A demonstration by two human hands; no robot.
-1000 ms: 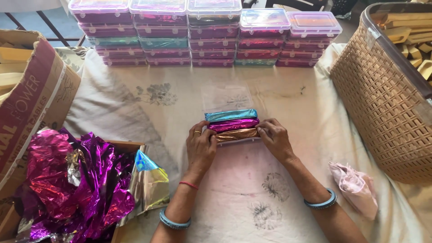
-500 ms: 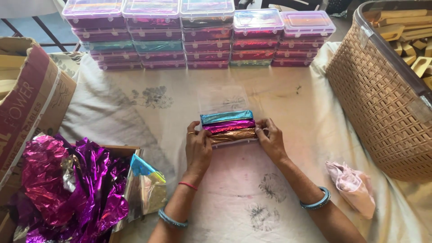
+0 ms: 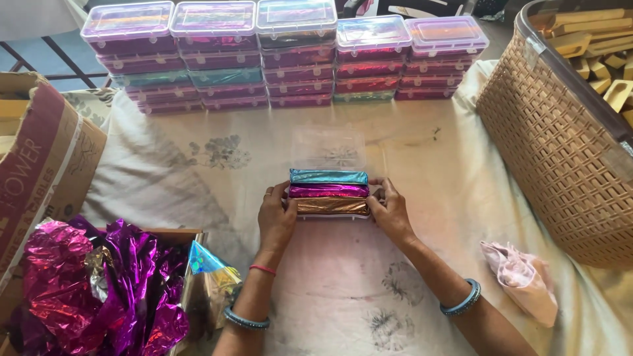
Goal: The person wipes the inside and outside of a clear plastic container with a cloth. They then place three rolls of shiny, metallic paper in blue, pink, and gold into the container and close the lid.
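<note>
- Clear plastic box (image 3: 330,212) sits mid-table on the white cloth (image 3: 409,277), lid (image 3: 328,148) flipped open behind it, lying flat & see-through.
- Inside box: 3 foil-wrapped bars side by side, teal bar (image 3: 328,177) farthest, magenta bar (image 3: 328,191) in the middle, bronze bar (image 3: 331,206) nearest the person. They touch each other & fill the box.
- Left hand (image 3: 277,216) grips the box's left end, fingers curled around it.
- Right hand (image 3: 390,212) grips the right end the same way, thumb near the bronze bar. Both hands closed on the box, not on the bars themselves as far as can be seen.
- Back of table: stacked boxes (image 3: 283,53) w/ clear lids, five stacks in a row, each several high, filled w/ foil bars in purple, teal, pink, red.
- Right: woven basket (image 3: 560,145), holds yellowish blocks (image 3: 593,46); cut off by frame edge, so count unclear.
- Left: cardboard box (image 3: 39,171), contents not visible, partly out of frame.
- Lower left: crumpled foil sheets (image 3: 92,283), magenta & purple, in a low carton (image 3: 192,235); carton mostly hidden under foil.
- Pink cloth (image 3: 521,280) lies crumpled near the basket, well apart from the hands.
- Box walls hard to make out, being clear; base shows only as a thin white edge.
</note>
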